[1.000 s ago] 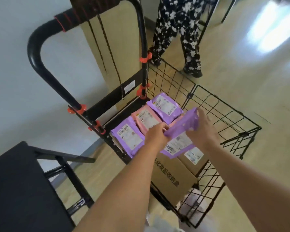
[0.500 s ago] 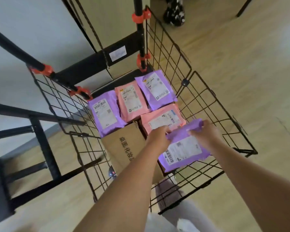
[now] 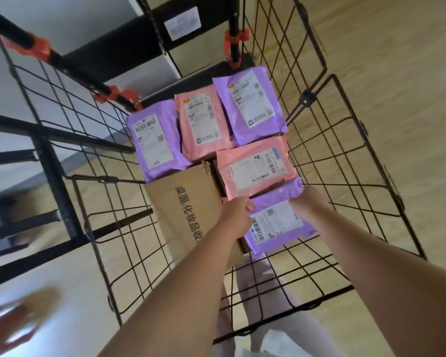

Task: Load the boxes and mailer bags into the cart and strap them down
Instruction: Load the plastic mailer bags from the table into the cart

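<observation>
A black wire cart [image 3: 305, 99] fills the view from above. Inside it a cardboard box [image 3: 186, 202] with printed characters lies at the front left. On the load lie a purple mailer bag [image 3: 155, 140], a pink bag [image 3: 201, 122], a second purple bag [image 3: 250, 104] and a second pink bag [image 3: 255, 168]. A third purple mailer bag [image 3: 276, 222] lies flat at the front right. My left hand [image 3: 238, 212] grips its left edge, and my right hand [image 3: 305, 199] holds its far right corner.
Orange clamps [image 3: 116, 95] fix the cart's black handle frame at the back. A tall cardboard box [image 3: 180, 21] stands behind it. A black table frame [image 3: 49, 155] is at the left, wood floor [image 3: 397, 73] at the right. My white-trousered legs [image 3: 268, 292] show beneath the cart.
Both hands have lowered the purple bag from a raised, tilted hold to lie flat at the cart's front right, beside the pink bag. My view has tipped down over the cart.
</observation>
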A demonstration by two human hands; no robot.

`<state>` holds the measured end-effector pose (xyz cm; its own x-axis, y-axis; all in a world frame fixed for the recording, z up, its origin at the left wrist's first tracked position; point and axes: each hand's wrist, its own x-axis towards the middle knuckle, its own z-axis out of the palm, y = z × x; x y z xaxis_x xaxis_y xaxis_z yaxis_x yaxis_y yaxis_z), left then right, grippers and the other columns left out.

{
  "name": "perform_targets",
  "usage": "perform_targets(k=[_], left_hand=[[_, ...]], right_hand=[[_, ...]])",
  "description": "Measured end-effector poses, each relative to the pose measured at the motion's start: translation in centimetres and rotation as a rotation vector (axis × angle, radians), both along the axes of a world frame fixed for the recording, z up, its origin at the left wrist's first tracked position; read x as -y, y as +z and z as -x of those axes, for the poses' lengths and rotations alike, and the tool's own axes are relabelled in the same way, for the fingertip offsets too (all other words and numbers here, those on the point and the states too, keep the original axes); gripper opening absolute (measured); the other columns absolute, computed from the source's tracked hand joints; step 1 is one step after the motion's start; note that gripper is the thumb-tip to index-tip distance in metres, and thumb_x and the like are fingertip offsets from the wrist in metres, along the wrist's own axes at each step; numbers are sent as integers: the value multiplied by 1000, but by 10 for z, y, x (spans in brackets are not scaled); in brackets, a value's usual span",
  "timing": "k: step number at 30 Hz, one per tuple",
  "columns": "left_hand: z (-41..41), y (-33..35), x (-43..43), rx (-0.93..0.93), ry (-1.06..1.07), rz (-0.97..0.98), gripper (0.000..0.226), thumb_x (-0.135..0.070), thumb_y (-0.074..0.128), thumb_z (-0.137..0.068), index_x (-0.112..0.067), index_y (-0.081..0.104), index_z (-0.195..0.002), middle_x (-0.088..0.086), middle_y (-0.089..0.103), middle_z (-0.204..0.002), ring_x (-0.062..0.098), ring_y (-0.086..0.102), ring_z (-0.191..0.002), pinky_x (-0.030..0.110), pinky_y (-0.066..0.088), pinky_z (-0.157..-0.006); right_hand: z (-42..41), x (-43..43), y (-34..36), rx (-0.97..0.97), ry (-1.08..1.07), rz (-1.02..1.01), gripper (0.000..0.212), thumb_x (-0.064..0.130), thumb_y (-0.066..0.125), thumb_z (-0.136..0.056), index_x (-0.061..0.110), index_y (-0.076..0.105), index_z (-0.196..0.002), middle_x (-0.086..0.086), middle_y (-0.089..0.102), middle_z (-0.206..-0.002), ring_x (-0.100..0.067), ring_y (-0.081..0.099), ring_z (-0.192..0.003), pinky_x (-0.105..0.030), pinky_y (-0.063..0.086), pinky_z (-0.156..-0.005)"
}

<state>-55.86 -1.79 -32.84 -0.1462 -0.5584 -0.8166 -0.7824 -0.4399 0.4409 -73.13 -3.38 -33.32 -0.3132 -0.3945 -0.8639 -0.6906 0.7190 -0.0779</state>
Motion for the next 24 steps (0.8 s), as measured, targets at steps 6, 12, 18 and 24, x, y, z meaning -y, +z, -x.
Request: perform_targets(k=[6,12,18,24], left_hand=[[-4,7,7,39,-38,-51,38,6,51,-87,-11,62,-118,11,62,-120,27,56,-113,25,43,-87],[-6,22,8,98,-82,-51,36,2,52,-91,-13,59,-123,11,57,-129,26,53,-119,28,44,-95],[-12,49,1,236,-121,6,36,-6,52,-94,-12,56,-129,11,56,-130,28,55,-118,36,46,-100],[-39,89,-7,381,-116,82,35,-24,55,-95,-19,56,-129,7,56,-128,29,55,-118,38,50,-92]], right_hand=[[-12,-5,-1,33,98,-103,51,16,44,-99,2,35,-147,-8,52,-86,-22,52,-69,-29,39,-51],[-21,-2,14,28,199,-8,40,16,41,-99,8,51,-137,-15,63,-120,-28,60,-95,-26,38,-63],[-34,3,41,64,416,47,23,15,47,-94,11,60,-112,-6,64,-90,-18,56,-69,-24,40,-54],[-76,2,85,27,687,107,26,20,48,-96,17,57,-121,-6,62,-110,-24,60,-97,-28,48,-72]])
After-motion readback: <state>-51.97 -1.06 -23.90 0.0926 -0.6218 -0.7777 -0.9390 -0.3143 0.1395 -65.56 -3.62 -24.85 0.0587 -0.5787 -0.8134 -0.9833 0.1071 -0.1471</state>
